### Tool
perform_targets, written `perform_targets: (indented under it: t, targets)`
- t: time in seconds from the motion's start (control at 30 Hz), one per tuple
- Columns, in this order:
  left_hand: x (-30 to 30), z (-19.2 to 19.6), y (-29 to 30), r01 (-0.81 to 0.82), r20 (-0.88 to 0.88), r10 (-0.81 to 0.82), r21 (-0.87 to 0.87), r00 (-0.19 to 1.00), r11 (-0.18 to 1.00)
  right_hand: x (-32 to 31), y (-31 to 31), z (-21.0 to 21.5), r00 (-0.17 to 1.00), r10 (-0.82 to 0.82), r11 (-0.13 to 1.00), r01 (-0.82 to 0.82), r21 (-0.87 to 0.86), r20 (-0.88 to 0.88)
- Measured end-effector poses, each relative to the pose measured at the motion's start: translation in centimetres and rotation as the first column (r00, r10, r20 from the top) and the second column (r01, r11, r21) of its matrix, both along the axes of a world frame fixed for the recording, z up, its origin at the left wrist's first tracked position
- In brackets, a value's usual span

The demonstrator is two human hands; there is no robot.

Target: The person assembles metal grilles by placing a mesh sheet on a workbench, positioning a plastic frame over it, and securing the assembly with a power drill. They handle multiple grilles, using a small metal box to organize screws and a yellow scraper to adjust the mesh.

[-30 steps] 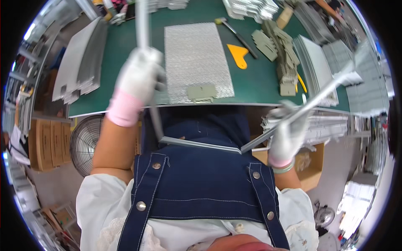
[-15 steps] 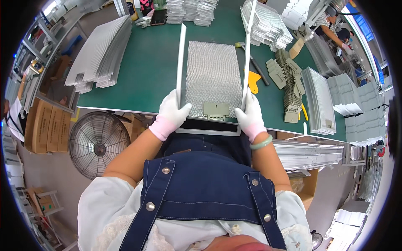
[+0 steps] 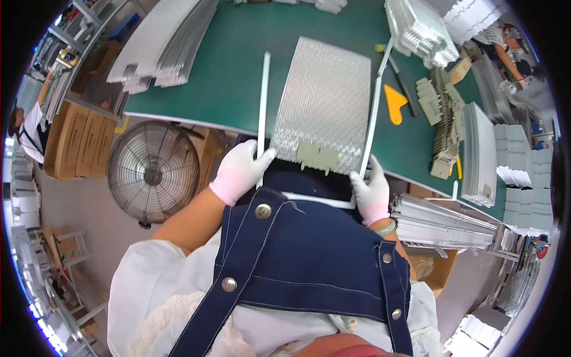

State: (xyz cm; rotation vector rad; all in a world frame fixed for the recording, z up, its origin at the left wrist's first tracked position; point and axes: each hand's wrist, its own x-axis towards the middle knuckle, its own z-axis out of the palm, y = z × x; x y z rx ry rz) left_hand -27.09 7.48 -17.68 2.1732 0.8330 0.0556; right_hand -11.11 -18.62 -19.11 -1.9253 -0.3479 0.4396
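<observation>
Compared with half a second earlier, the white U-shaped frame [image 3: 315,199] sits lower and wider about the embossed metal mesh panel [image 3: 326,101]: its two side rails now flank the panel's long edges, and its cross rail lies at the table's near edge, against the denim apron [image 3: 309,262]. The left hand [image 3: 241,172], in a white glove, is closed around the left rail near its lower end — thumb lying over the rail, pointing toward the panel. The right hand [image 3: 372,193], also gloved, grips the right rail at its lower corner. The panel lies flat on the green table [image 3: 238,77], its grey tab [image 3: 318,157] between the two hands. No open container shows contents; closed cardboard boxes [image 3: 80,140] stand on the floor at left beside a floor fan [image 3: 151,175].
</observation>
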Motion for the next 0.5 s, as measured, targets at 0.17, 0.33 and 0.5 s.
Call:
perform_targets:
  t: [0.17, 0.33, 0.5]
  targets:
    - [-0.1, -1.9, 0.5, 0.002, 0.154, 0.154, -0.714, 0.976, 0.7, -1.2, -0.2, -0.5, 0.964, -0.043, 0.947, 0.123, 0.295, -0.263]
    - [-1.1, -2.0, 1.1, 0.019, 0.093, 0.096, -0.808, 0.991, 0.589, -1.3, -1.1, 0.5, 0.871, -0.134, 0.941, 0.262, 0.216, -0.473]
    - [-1.9, -1.5, 1.5, 0.074, 0.068, -0.032, -0.8, 0.997, 0.595, -1.2, -2.2, 1.1, 0.774, -0.038, 0.97, 0.18, 0.162, -0.632]
